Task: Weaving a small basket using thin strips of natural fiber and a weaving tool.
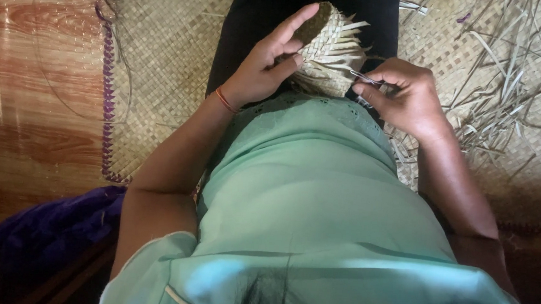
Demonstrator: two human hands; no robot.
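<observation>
Item 1, nearest my view: a pale green top (317,212), filling the lower middle of what I see, with a black garment (254,17) over the legs beyond it.

Item 2: left hand (267,60), with a thin orange band (226,100) at the wrist. I see its fingers (292,26) clamped on the woven basket (325,51), thumb pressed to the side, index finger stretched up along the rim.

Item 3: the woven basket, small, of pale plaited strips, unfinished; loose strip ends stick out on its right side. I place it over the lap, between the two hands, touching both.

Item 4: right hand (404,95), just beside the basket on its right. I see its fingers (367,89) pinched together on a thin metal tool (363,78), whose tip lies against the loose strip ends. I cannot tell what kind of tool it is.

Item 5: a woven mat (163,49) under the person, edged on the left with a purple braid (105,77).

Item 6: a scatter of loose dry strips (510,80) on the mat, far right.

Item 7: wood-pattern floor (28,78), left of the mat.

Item 8: purple cloth (56,226), bunched at lower left, well apart from both hands.
</observation>
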